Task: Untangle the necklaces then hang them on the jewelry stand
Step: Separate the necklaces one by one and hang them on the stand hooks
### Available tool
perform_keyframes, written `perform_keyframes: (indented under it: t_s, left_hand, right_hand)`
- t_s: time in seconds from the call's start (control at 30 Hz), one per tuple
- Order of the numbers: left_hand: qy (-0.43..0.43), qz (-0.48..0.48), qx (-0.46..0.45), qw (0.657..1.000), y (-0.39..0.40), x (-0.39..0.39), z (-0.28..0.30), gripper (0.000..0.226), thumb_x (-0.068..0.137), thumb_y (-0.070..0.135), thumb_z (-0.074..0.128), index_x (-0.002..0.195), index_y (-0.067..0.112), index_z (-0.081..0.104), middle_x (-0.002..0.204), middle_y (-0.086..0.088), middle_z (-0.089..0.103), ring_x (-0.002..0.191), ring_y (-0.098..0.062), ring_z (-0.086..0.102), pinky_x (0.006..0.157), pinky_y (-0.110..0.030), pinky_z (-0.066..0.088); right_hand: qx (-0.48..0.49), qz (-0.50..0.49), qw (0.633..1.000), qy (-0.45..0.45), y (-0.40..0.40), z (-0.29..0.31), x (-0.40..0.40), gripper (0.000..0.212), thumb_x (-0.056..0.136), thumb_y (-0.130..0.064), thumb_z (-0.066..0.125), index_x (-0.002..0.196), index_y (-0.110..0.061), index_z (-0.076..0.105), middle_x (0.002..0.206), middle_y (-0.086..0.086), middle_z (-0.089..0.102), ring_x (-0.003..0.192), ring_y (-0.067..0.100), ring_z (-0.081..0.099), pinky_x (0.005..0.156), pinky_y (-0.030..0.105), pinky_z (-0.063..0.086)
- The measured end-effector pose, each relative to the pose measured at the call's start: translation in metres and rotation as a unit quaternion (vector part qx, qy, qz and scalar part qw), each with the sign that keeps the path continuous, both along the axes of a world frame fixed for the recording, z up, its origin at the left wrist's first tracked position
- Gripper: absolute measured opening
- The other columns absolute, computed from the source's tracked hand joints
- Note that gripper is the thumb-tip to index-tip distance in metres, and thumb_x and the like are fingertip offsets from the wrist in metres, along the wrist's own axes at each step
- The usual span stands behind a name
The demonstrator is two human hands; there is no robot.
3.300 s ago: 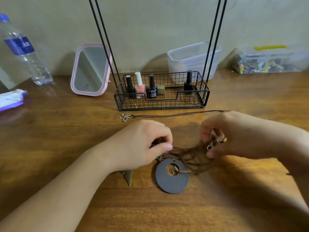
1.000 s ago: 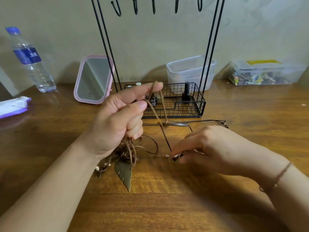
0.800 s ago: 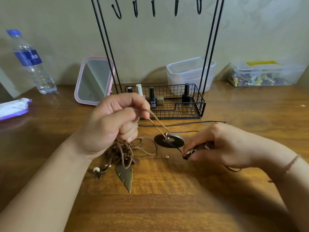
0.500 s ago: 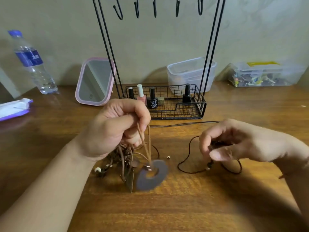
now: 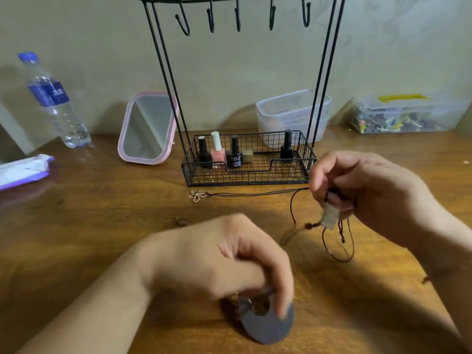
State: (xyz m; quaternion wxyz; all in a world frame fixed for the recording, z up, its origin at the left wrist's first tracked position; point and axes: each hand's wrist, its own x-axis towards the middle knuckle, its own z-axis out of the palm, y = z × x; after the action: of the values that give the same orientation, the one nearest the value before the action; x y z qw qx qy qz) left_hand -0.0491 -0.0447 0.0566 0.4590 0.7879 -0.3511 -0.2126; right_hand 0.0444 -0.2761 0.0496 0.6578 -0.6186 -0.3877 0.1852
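My left hand (image 5: 224,259) is curled over the brown cord tangle and holds the grey disc pendant (image 5: 268,325) low near the table's front. My right hand (image 5: 362,190) is raised at the right and pinches a thin dark cord necklace (image 5: 339,241), whose loop and small pale tag hang down from my fingers. A third necklace with a metal flower pendant (image 5: 198,195) lies on the table in front of the black wire jewelry stand (image 5: 249,172). The stand's hooks (image 5: 237,19) at the top are bare.
Nail polish bottles (image 5: 233,155) stand in the stand's basket. A pink mirror (image 5: 148,129) and a water bottle (image 5: 55,100) sit at the back left, a wipes pack (image 5: 23,169) at the far left. Two clear plastic boxes (image 5: 293,113) line the back right.
My left hand dropped toward the table's front with the disc pendant and tangle. My right hand lifted the dark cord necklace up and right, away from the tangle.
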Motion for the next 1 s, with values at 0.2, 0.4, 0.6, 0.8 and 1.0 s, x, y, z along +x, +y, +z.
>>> perform_keyframes:
  t_s: [0.2, 0.4, 0.6, 0.8, 1.0]
  left_hand:
    - [-0.191, 0.148, 0.045, 0.969, 0.001, 0.003, 0.001, 0.018, 0.086, 0.027, 0.073, 0.103, 0.021, 0.073, 0.089, 0.013, 0.066, 0.087, -0.009, 0.065, 0.076, -0.024, 0.05]
    - [-0.259, 0.353, 0.015, 0.899, -0.013, 0.01, -0.023, 0.035, 0.08, 0.052, 0.069, 0.104, 0.025, 0.066, 0.091, 0.012, 0.069, 0.089, -0.008, 0.066, 0.074, -0.031, 0.054]
    - [-0.206, 0.326, -0.037, 0.922, -0.018, 0.013, -0.026, 0.007, 0.092, 0.024, 0.067, 0.095, 0.02, 0.073, 0.083, 0.005, 0.073, 0.08, -0.016, 0.069, 0.072, -0.042, 0.055]
    - [-0.115, 0.367, -0.004, 0.923, 0.03, 0.026, -0.008, 0.016, 0.095, 0.026, 0.053, 0.094, 0.027, 0.069, 0.084, -0.006, 0.066, 0.072, -0.015, 0.06, 0.074, -0.04, 0.054]
    - [-0.081, 0.476, 0.089, 0.871, 0.095, 0.038, -0.011, 0.023, 0.103, 0.019, 0.044, 0.099, 0.025, 0.067, 0.082, 0.009, 0.067, 0.065, -0.012, 0.05, 0.07, -0.033, 0.048]
  right_hand:
    - [-0.025, -0.081, 0.995, -0.057, 0.013, -0.001, -0.01, 0.004, 0.085, -0.017, 0.068, 0.086, -0.02, 0.069, 0.064, 0.003, 0.058, 0.053, 0.011, 0.038, 0.045, 0.014, 0.03]
    - [-0.011, -0.057, 0.997, -0.053, 0.023, -0.008, -0.016, 0.008, 0.084, -0.018, 0.067, 0.09, -0.012, 0.068, 0.069, 0.006, 0.062, 0.053, 0.006, 0.044, 0.048, 0.013, 0.035]
    - [-0.015, -0.078, 0.995, -0.059, 0.022, -0.004, -0.016, 0.014, 0.077, -0.015, 0.07, 0.087, -0.006, 0.066, 0.069, -0.006, 0.064, 0.047, 0.001, 0.046, 0.045, 0.01, 0.036]
    - [-0.145, -0.239, 0.939, -0.2, 0.002, 0.004, -0.003, 0.025, 0.077, -0.046, 0.069, 0.09, -0.025, 0.07, 0.066, -0.018, 0.064, 0.037, 0.003, 0.037, 0.04, 0.016, 0.033]
    - [-0.346, -0.303, 0.838, -0.293, -0.019, -0.003, 0.021, 0.02, 0.078, -0.055, 0.064, 0.07, -0.037, 0.068, 0.062, -0.01, 0.064, 0.053, 0.004, 0.055, 0.05, 0.021, 0.041]
